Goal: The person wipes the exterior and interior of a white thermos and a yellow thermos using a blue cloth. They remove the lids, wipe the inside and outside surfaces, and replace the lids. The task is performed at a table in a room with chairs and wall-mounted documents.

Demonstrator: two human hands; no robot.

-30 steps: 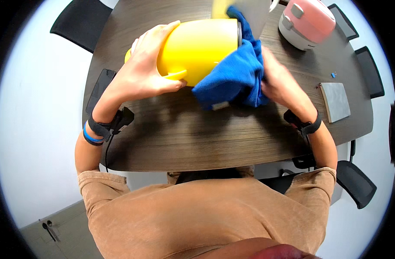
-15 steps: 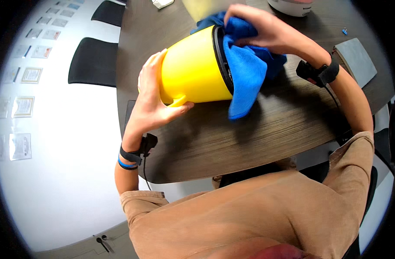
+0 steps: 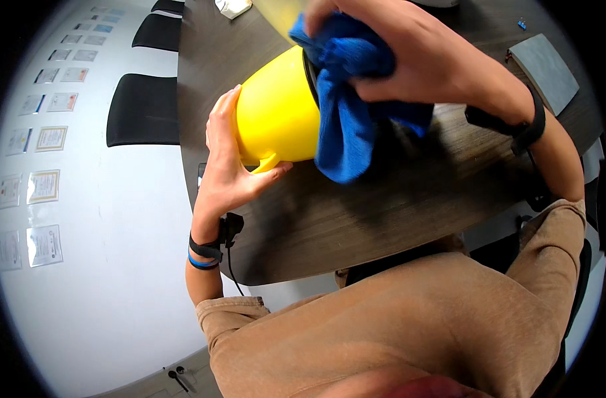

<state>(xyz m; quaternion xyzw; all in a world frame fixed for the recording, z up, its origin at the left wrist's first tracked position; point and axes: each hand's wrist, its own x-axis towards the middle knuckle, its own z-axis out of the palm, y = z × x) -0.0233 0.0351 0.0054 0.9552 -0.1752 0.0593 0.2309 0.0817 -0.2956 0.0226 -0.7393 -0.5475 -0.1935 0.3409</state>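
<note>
A yellow bucket-shaped container with a black rim lies tilted on its side above the table, its mouth facing right. My left hand is wrapped round its base, the thumb beside a small yellow loop or tab. My right hand is closed on a blue cloth at the rim; the cloth bunches over the mouth and one corner hangs down. The cloth hides the container's inside and most of its rim.
Behind the container stands a translucent yellowish thing, partly hidden. A grey notebook and a small blue item lie on the wooden table at right. A white packet is at the far edge. Black chairs line the left side.
My right hand and the cloth have moved left, across more of the container's mouth. The container has shifted slightly left in view, still held by my left hand.
</note>
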